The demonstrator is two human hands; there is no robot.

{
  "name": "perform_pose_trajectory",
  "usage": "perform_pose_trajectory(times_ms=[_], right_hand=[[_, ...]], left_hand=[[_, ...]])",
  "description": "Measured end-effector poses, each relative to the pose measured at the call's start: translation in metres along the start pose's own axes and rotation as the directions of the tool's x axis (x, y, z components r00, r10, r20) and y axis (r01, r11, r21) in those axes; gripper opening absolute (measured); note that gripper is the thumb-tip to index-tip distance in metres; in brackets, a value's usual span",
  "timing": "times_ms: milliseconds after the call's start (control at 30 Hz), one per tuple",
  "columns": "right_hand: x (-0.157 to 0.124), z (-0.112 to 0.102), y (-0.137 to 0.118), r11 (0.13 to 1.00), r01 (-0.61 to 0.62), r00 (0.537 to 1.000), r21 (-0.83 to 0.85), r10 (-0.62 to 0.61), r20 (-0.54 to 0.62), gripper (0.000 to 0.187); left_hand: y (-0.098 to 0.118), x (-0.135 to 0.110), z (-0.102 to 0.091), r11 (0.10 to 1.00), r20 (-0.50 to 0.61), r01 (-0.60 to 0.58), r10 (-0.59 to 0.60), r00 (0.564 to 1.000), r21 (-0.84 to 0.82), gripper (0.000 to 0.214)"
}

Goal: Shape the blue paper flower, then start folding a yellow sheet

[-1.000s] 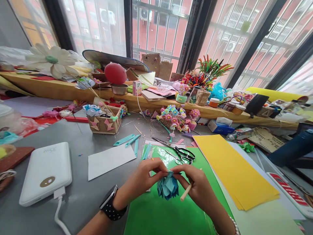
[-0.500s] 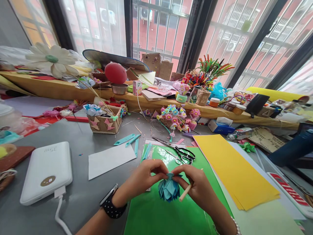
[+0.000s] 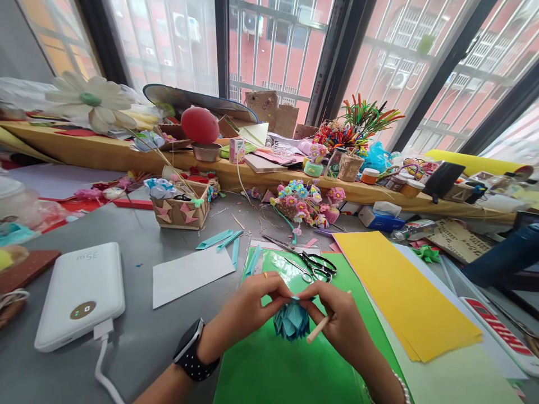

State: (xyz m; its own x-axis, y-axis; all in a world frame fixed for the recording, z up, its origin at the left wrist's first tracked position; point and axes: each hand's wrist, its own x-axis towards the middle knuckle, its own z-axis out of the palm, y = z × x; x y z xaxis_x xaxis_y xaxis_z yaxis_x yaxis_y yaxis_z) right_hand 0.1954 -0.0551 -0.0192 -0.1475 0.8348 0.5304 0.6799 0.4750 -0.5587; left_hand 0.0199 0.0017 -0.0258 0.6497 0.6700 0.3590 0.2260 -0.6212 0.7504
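A blue folded-paper flower (image 3: 291, 321) with layered pointed petals hangs between my hands, over a green sheet (image 3: 290, 370). My left hand (image 3: 259, 300) pinches its upper edge from the left, thumb and index finger together. From the right, my right hand (image 3: 337, 317) pinches the same top part. A pale wooden stick (image 3: 318, 330) is tucked in the right hand's other fingers and points down to the left. The fingertips nearly meet and hide part of the flower's top. Just beyond the hands lie black-handled scissors (image 3: 318, 265) and a smaller silver pair.
On the left are a white power bank (image 3: 80, 297) with a cable and a white paper sheet (image 3: 191, 278). Folded blue strips (image 3: 214, 239) lie behind that sheet. Yellow paper (image 3: 404, 297) is on the right. A cardboard basket (image 3: 182, 213) and crochet flowers (image 3: 301, 202) stand farther back.
The flower has tilted slightly and risen a little between my fingers. My left wrist has turned, so the watch face shows more. The stick stays in my right hand.
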Motion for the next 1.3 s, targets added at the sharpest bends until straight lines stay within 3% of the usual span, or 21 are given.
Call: perform_pose_trajectory(times_ms=[167, 300, 433, 533, 667, 833, 967, 1300], right_hand=[[-0.0011, 0.0018, 0.0010, 0.999, 0.038, 0.999, 0.009, -0.038, -0.036, 0.010], [-0.0029, 0.0023, 0.0017, 0.998, 0.027, 0.991, 0.057, -0.019, -0.131, 0.010], [-0.0056, 0.0016, 0.0025, 0.988, -0.045, 0.979, 0.145, 0.073, -0.191, 0.009], [-0.0061, 0.0007, 0.0026, 0.989, -0.101, 0.979, 0.109, 0.118, -0.165, 0.006], [-0.0038, -0.0017, 0.0030, 0.989, -0.138, 0.987, -0.044, 0.134, -0.085, 0.006], [-0.0008, -0.0034, 0.0062, 0.997, -0.047, 0.998, -0.054, 0.045, -0.038, 0.020], [0.0001, -0.0032, 0.0071, 0.999, 0.030, 0.999, -0.040, -0.030, -0.016, 0.014], [-0.0020, 0.0035, 0.0089, 0.991, 0.044, 0.998, -0.125, -0.050, -0.049, 0.013]], left_hand=[[0.0021, -0.0026, 0.0012, 0.983, -0.001, -0.057, 0.058, 0.998, 0.175, 0.016], [0.0049, -0.0004, -0.0001, 0.994, 0.007, 0.057, -0.056, 0.998, -0.089, 0.011], [0.0068, 0.0008, 0.0032, 0.914, 0.140, 0.237, -0.201, 0.970, -0.328, 0.050], [0.0071, 0.0003, 0.0071, 0.872, 0.220, 0.309, -0.239, 0.946, -0.380, 0.044], [0.0080, 0.0005, 0.0061, 0.916, 0.212, 0.334, -0.290, 0.933, -0.221, 0.035], [0.0081, 0.0002, 0.0016, 0.974, 0.113, 0.227, -0.225, 0.968, -0.008, 0.036], [0.0063, 0.0000, 0.0028, 0.978, 0.106, 0.206, -0.208, 0.972, 0.029, 0.034], [0.0078, -0.0013, 0.0061, 0.975, 0.102, 0.219, -0.222, 0.970, 0.040, 0.041]])
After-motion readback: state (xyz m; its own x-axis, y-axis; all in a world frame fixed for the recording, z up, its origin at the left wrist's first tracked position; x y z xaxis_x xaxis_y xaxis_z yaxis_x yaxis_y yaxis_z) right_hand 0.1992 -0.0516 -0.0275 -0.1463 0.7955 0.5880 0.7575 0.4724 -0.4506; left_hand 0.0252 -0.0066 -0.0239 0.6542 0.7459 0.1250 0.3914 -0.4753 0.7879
